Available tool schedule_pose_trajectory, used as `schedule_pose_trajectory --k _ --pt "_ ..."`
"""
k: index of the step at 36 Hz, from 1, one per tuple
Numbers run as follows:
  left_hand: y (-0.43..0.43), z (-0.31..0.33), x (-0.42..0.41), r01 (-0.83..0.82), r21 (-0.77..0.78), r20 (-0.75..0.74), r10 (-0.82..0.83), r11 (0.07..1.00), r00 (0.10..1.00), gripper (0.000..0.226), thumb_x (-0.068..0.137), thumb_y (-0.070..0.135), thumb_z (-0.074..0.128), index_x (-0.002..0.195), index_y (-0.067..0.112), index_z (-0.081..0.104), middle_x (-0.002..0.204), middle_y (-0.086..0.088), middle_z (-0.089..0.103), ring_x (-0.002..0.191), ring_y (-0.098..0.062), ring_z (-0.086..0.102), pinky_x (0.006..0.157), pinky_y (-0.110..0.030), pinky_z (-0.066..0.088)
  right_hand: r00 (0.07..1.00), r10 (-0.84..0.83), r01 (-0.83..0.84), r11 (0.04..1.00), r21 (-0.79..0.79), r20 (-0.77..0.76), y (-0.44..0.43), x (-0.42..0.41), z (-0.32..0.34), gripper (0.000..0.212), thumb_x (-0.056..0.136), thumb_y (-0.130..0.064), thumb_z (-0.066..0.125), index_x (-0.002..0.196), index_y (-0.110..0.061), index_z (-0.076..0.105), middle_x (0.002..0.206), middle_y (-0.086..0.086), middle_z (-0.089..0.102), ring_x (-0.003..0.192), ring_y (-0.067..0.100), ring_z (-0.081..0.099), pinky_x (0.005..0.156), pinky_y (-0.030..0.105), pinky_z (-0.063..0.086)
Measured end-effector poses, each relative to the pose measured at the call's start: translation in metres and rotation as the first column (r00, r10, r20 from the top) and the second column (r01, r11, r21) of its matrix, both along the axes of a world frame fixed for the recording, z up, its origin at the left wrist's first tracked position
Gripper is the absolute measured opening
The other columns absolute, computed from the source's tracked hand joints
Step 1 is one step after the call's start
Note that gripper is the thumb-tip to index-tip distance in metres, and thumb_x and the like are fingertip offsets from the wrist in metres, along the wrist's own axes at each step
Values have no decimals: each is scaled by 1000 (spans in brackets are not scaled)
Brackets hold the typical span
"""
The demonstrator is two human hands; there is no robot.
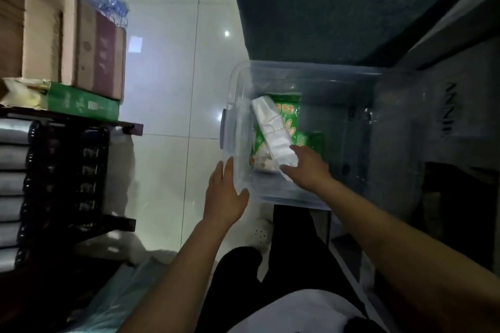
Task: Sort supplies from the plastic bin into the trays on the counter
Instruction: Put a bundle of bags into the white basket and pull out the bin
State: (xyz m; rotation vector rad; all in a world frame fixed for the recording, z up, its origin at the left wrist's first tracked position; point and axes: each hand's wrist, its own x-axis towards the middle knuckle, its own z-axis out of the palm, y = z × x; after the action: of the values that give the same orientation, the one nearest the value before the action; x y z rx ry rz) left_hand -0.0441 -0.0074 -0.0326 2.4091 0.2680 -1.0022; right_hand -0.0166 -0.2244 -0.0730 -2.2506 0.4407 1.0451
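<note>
1. My left hand (226, 194) reached forward on a straight bare forearm, palm down, fingers straight and close together, thumb spread wide, resting against the outer near-left corner of the clear rectangular plastic bin (235, 116).
2. My right hand (308, 167) reached over the bin's near wall and down inside, back of the hand up, fingers and thumb closed on the near end of a white flat plastic-wrapped packet (270, 127).
3. That packet lay tilted across a green printed plastic packet (290, 113) on the bin's floor, toward its left side.
4. The bin sat against a dark upholstered seat (351, 8), above glossy white floor tiles (162, 62).
</note>
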Motion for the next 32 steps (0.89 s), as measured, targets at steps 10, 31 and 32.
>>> schedule_pose_trajectory --k 10,31,32 --pt "-24 -15 -13 -281 -87 85 288 956 954 85 91 22 62 157 32 9 166 3 1 150 -18 14 110 -27 22 866 -472 492 864 105 -166 21 74 -132 78 73 -26 82 140 -18 43 135 10 54 108 27 56 85 32 47" --pt "18 2 12 -38 -163 -14 36 986 999 84 90 22 61 158 24 12 165 0 16 150 -19 20 120 -40 26 881 -358 385 923 26 -309 -19 108 -66 26 85 7 61 111 6 58 106 25 59 91 34 61 75 40 53" --pt "20 7 15 -36 -158 -21 33 987 999 82 91 23 60 158 25 13 165 -1 15 150 -19 19 120 -37 23 852 -397 445 893 73 -340 -23 103 -51 28 84 10 60 112 4 59 106 25 59 87 33 62 74 41 54"
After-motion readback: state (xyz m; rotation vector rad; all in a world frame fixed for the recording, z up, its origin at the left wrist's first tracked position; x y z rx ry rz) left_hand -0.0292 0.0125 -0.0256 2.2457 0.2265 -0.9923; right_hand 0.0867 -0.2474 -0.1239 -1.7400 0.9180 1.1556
